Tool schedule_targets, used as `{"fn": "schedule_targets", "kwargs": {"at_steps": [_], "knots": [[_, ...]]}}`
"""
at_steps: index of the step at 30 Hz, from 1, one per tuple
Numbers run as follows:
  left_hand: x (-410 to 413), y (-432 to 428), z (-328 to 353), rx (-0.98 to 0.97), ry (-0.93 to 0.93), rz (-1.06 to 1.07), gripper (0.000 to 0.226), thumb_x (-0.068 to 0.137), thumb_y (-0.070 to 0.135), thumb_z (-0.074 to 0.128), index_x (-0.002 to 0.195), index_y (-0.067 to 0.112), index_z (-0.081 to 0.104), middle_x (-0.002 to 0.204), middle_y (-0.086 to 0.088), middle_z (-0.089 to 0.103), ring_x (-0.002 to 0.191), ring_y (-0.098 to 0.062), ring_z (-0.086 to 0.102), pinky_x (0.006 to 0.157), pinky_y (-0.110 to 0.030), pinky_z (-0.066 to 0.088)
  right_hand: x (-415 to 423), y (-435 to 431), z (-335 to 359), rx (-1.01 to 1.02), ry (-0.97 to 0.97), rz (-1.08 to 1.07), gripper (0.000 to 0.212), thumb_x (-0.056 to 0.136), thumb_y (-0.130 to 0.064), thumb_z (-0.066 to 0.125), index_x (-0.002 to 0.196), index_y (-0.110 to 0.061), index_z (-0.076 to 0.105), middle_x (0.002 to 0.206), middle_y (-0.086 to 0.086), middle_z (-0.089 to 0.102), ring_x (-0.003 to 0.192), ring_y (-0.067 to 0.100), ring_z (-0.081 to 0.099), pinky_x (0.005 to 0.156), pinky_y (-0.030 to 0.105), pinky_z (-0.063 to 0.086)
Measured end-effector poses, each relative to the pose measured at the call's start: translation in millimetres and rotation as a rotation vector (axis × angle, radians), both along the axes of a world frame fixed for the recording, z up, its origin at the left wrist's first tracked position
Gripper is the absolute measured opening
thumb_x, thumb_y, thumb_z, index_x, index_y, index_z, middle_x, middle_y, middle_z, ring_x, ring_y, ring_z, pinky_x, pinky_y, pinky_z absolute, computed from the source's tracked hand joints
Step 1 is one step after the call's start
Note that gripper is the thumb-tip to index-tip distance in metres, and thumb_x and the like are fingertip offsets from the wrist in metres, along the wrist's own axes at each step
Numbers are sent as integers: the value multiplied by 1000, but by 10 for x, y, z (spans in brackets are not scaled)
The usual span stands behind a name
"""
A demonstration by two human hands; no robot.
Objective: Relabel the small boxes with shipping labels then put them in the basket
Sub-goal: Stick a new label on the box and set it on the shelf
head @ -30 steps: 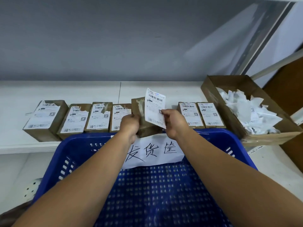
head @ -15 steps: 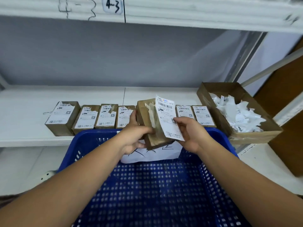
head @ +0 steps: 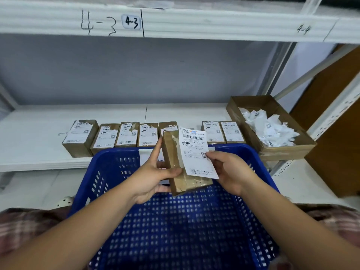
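**Hands at the label: box held over the basket**

Both forearms reach forward from the near edge, bare, above the blue perforated plastic basket point(head: 120, 152).

The left hand point(head: 153, 176) is turned palm to the right. Its thumb lies across the near end of the small brown cardboard box point(head: 172, 152), and its index finger runs straight up the box's left side. The other fingers pass behind the box and are mostly hidden. The grip is closed on the box, which it holds tilted over the far half of the basket, clear of the basket floor.

The right hand point(head: 231, 172) comes in from the right with its fingers curled. Thumb and forefinger pinch the right edge of the white rectangular shipping label point(head: 194, 151), beside its printed square code. The label lies over the box's upper face, barcode end far. Whether it is stuck down cannot be told.

Seven more small labelled brown boxes point(head: 126, 134) stand in a row on the white shelf point(head: 39, 137) just beyond the basket: five to the left, two to the right. The held box partly hides the fifth. At far right sits an open brown cardboard tray point(head: 282, 152) holding crumpled white paper scraps point(head: 268, 129).
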State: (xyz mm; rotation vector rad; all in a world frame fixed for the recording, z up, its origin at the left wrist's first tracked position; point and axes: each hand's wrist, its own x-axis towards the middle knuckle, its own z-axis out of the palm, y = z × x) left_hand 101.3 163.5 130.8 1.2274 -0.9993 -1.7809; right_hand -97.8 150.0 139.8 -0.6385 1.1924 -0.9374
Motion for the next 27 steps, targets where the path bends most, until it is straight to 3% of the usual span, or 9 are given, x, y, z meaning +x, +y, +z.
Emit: {"fn": "schedule_targets", "kwargs": {"at_steps": [4,6,12,14,16,18,20,25,27], "knots": [[-35,-47,-49,11,38,30,87,72,16,67,143,49,28,114,-9,69,96,-21,70,73,-46,58,-48,13,-46,-11,-20,10,23,98,-8,50,112,0,67,111,14,72,102,25,67,77,31,55],[-47,-76,-89,8,30,36,84,79,11,66,143,49,27,114,-10,68,95,-21,70,71,-44,58,-58,7,-88,-17,-20,16,23,98,-8,50,112,-1,67,110,13,73,98,23,68,73,28,54],[-96,-116,-195,-9,-17,23,102,84,-8,60,143,57,8,112,-8,63,103,-27,65,84,-56,53,-87,-32,-163,-44,-21,25,22,98,-9,50,110,-3,67,108,12,73,95,21,70,75,29,56],[-99,-114,-218,-1,7,27,100,85,-6,60,141,59,9,115,-6,64,107,-27,64,83,-56,53,-89,-28,-160,-64,-4,44,23,98,-9,50,111,-2,67,107,11,74,90,19,72,66,26,55],[-114,-106,-235,18,45,50,91,86,9,62,140,60,10,121,-2,64,113,-26,60,85,-56,52,-90,-18,-162,-81,22,54,21,98,-9,51,108,-2,68,103,11,75,84,18,73,62,25,56],[-139,-107,-254,47,81,92,73,87,31,56,141,59,15,130,6,58,122,-24,53,88,-57,50,-91,-1,-172,-93,50,59,20,97,-9,52,105,-1,68,101,12,75,81,19,73,63,26,57],[-158,-120,-287,44,68,131,58,95,40,44,142,59,16,134,12,53,124,-21,51,90,-55,50,-79,22,-190,-103,72,66,19,96,-8,54,104,0,69,99,12,75,82,19,73,66,26,57],[-191,-115,-343,7,18,161,51,100,37,39,141,58,17,97,31,65,113,-9,55,90,-48,50,-30,79,-257,-147,195,93,15,94,-10,59,93,-4,73,97,7,76,93,23,71,89,38,52],[-193,-102,-353,-5,15,157,50,100,36,39,139,60,18,94,33,65,107,-4,54,86,-44,51,-20,86,-268,-145,217,98,15,94,-11,59,93,-5,73,97,6,76,97,25,70,96,42,50]]}}
